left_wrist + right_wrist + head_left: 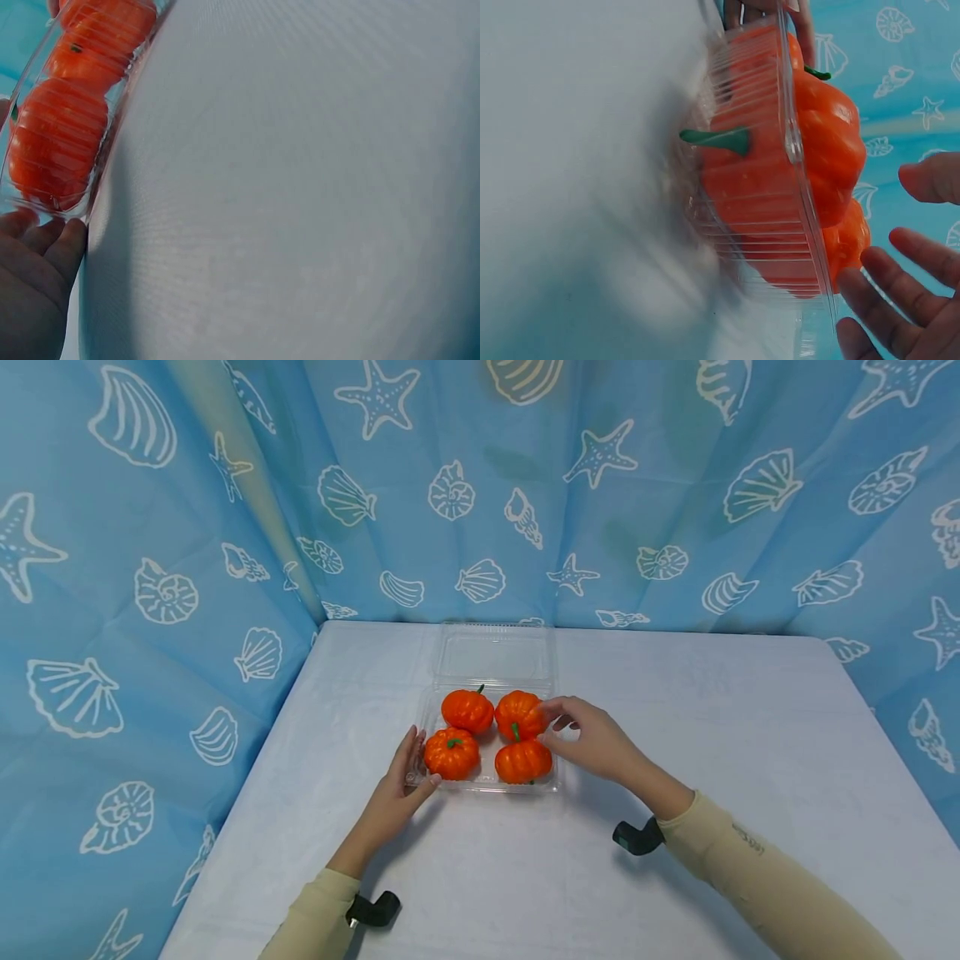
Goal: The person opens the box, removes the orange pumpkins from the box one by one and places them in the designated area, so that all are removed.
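Note:
A clear plastic clamshell box (487,788) lies with its lid (495,656) folded back, holding several small orange pumpkins with green stems. Two are at the back, left (467,712) and right (520,713); the front ones sit left (452,755) and right (523,763). My left hand (390,806) rests against the box's left side, fingers extended along the wall and thumb by the front corner. Close by the right-hand pumpkins is my right hand (592,739); in the right wrist view its fingers (907,285) are spread, with nothing held between them.
White cloth (712,735) covers the table beneath the box. A blue curtain (465,460) with shell and starfish prints hangs behind and to the left. Dark wrist devices sit at the left cuff (375,910) and right cuff (637,837).

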`<state>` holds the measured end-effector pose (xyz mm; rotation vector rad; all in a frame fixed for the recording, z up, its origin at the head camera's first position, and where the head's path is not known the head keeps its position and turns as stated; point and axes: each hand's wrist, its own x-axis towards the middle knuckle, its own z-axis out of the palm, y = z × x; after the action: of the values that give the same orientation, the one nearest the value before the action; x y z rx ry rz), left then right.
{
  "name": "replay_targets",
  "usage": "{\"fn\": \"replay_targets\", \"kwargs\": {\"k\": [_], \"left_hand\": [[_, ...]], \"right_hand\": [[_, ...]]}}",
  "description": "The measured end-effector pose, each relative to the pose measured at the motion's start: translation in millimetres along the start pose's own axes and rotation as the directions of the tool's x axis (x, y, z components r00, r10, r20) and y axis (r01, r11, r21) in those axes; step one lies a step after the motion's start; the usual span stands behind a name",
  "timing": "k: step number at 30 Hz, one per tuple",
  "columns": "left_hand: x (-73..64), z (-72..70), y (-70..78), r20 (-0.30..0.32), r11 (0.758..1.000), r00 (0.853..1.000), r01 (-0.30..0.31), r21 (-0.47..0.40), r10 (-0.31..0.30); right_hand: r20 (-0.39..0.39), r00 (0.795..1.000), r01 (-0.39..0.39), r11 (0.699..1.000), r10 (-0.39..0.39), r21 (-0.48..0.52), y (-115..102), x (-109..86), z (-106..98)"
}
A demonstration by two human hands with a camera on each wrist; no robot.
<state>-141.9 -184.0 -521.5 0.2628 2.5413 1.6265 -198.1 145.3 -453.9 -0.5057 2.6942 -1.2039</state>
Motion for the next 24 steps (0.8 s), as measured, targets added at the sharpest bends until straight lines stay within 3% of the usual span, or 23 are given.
{"fn": "replay_targets", "kwargs": {"k": [10,17,24], "left_hand": [[0.0,-0.7,-4.7,0.001,1.0,1.0,-0.012,-0.003,0.012],[-0.1,-1.2,-5.1,0.004,1.0,1.0,-0.017,-0.008,0.017],[-0.3,-1.4,-3.1,0.006,1.0,1.0,-0.013,-0.008,0.013]], "right_hand": [[0.054,0.993,0.108,0.994,-0.107,-0.002,1.9,-5.5,5.2],[0.128,0.968,0.213,0.977,-0.213,0.018,3.3,-5.4,8.2],[0.202,0.946,0.26,0.966,-0.252,-0.011,2.6,-4.0,9.3]]}}
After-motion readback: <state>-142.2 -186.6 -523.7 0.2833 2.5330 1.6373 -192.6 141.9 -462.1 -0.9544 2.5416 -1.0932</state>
